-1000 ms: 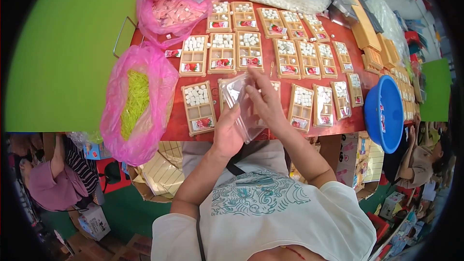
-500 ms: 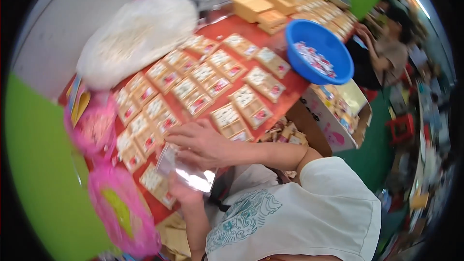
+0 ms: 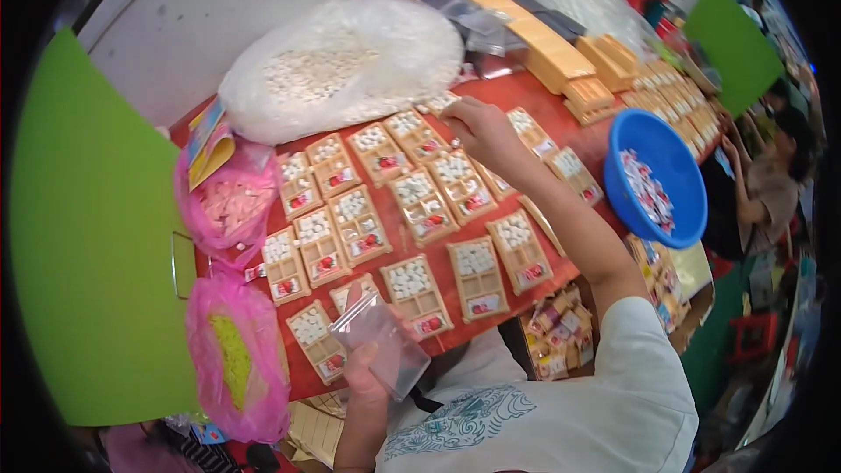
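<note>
Near the table's front edge my left hand [image 3: 366,370] is closed around a clear plastic bag [image 3: 401,359], stiff and shiny along its upper edge. My right hand [image 3: 487,133] reaches across to the back rows of trays, its fingers bent and drawn together; whatever is between them is too small to make out. Under and around it stand small pale wooden trays [image 3: 479,284] with compartments. Each holds a heap of small white pieces and a red-and-white packet. Just beyond the right hand a large translucent bag [image 3: 342,70] lies open, full of white pieces.
A blue basin [image 3: 620,177] of small packets stands at the right. Stacked wooden trays [image 3: 550,48] fill the back. Two pink bags [image 3: 198,333] hang at the left edge, beside a green panel [image 3: 96,254]. Boxes with packets sit below the front edge. Another person [image 3: 771,180] sits far right.
My right hand has left the clear plastic bag and moved far up and right over the back trays. My left hand still holds the bag. The view has turned and shifted.
</note>
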{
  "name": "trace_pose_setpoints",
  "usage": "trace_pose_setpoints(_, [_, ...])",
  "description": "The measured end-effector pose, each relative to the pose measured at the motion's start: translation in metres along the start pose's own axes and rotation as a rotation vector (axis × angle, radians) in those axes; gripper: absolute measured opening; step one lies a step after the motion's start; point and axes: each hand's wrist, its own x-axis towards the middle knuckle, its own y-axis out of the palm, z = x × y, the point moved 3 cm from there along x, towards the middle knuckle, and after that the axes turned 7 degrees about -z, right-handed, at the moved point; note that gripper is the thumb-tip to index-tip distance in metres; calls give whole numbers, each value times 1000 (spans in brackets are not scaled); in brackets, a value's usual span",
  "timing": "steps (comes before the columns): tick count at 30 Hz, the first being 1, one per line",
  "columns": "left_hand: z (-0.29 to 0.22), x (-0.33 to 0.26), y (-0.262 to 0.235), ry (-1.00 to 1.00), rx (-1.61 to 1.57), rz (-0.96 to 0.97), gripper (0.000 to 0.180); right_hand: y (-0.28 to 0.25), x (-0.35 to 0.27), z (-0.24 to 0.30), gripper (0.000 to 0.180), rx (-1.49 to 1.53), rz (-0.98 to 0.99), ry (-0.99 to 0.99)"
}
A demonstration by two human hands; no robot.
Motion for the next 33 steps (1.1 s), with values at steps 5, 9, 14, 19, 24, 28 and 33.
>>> trace_pose_setpoints(5, [-33,-8,-16,173,28,-134,94,131,94,-26,18,-73,159,-113])
trace_pose_setpoints(9, [-52,-11,-30,283,9,-200,99,228,167,-20,23,-153,264,-74])
trace_pose_setpoints(14, [-72,-9,-43,176,88,-432,82,328,180,-45,25,-309,534,-4])
trace_pose_setpoints(19, [-77,-11,-54,46,-16,-585,80,377,179,-67,31,-357,593,-201])
trace_pose_setpoints(24, [-68,-10,-78,227,25,-525,109,344,179,-54,34,-242,425,48])
trace_pose_setpoints(28, [-72,-17,-73,218,60,-498,109,287,194,-60,16,-215,176,-96])
trace_pose_setpoints(33, [-72,-28,-67,270,67,-493,103,211,127,-14,15,46,49,-312])
